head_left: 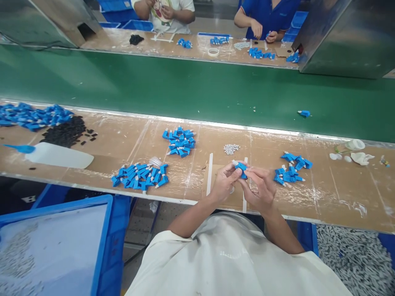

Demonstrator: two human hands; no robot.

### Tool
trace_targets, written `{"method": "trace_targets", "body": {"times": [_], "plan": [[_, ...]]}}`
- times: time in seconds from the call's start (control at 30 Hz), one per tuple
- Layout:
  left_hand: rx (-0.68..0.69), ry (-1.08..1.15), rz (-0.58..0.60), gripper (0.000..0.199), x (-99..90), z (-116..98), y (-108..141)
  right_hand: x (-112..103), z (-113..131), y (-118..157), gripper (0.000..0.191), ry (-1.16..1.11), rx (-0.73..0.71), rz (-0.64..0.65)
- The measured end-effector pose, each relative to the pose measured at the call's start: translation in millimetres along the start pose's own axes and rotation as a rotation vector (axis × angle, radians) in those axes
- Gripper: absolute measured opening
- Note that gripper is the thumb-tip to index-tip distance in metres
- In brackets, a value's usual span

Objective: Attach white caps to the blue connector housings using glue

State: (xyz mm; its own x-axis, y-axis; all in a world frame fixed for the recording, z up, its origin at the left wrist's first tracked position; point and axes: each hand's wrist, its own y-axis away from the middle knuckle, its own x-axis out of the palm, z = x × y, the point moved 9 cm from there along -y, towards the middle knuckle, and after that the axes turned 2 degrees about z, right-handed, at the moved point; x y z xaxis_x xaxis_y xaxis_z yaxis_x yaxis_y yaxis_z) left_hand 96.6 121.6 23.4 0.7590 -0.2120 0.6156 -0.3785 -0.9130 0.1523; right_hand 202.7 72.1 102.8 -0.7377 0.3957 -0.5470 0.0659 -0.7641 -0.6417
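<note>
My left hand grips a small blue plastic part with a white tip, held above the front edge of the bench. Against the same part press the fingertips of my right hand, its thumb and fingers pinched together; whether something tiny sits between them I cannot make out. Just beyond my hands lies a little heap of small whitish pieces. To the right is a pile of similar blue parts. More blue parts lie left of my hands, in a far pile and a nearer pile.
A white squeeze bottle lies at left beside black pieces. Past the bench runs a green conveyor belt carrying one blue part. Two people work opposite. Blue bins stand below the bench. A clear cup lies at right.
</note>
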Motion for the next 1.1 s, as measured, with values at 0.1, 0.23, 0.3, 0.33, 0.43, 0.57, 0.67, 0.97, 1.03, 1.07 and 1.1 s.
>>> {"method": "trace_targets", "body": {"times": [0.1,0.23,0.3,0.33,0.43,0.57,0.67,0.97,1.03,1.07,1.1], "plan": [[-0.016,0.019,0.003,0.059,-4.6,-4,-3,-1,-4,-2,0.038,-0.066,0.052,0.058],[-0.051,0.038,0.034,0.059,-7.5,-5,-5,-13,-23,-5,0.031,-0.181,0.186,0.08],[-0.074,0.042,0.067,0.059,-5.9,-5,-2,-21,-42,-14,0.025,-0.15,0.22,0.085],[-0.086,0.037,0.088,0.058,-4.5,-6,0,-26,-57,-21,0.022,-0.1,0.233,0.081],[-0.11,-0.01,0.171,0.052,1.7,-12,10,-39,-127,-55,0.021,0.139,0.302,0.112],[-0.084,-0.08,0.279,0.046,10.8,-25,19,-56,-264,-113,0.035,0.553,0.509,0.271],[-0.087,-0.071,0.266,0.044,10.3,-26,17,-71,-351,-145,0.055,0.754,0.738,0.364],[-0.136,-0.104,0.097,0.039,-19.2,-18,25,-44,-399,-162,0.042,0.691,0.722,0.46],[-0.134,-0.096,0.054,0.038,-27.5,-19,28,-42,-395,-144,0.037,0.642,0.672,0.561],[-0.135,-0.089,0.049,0.038,-29.8,-17,29,-43,-392,-132,0.035,0.62,0.633,0.638],[-0.144,-0.082,0.054,0.038,-30.6,-14,29,-46,-387,-118,0.032,0.61,0.595,0.72]]}}
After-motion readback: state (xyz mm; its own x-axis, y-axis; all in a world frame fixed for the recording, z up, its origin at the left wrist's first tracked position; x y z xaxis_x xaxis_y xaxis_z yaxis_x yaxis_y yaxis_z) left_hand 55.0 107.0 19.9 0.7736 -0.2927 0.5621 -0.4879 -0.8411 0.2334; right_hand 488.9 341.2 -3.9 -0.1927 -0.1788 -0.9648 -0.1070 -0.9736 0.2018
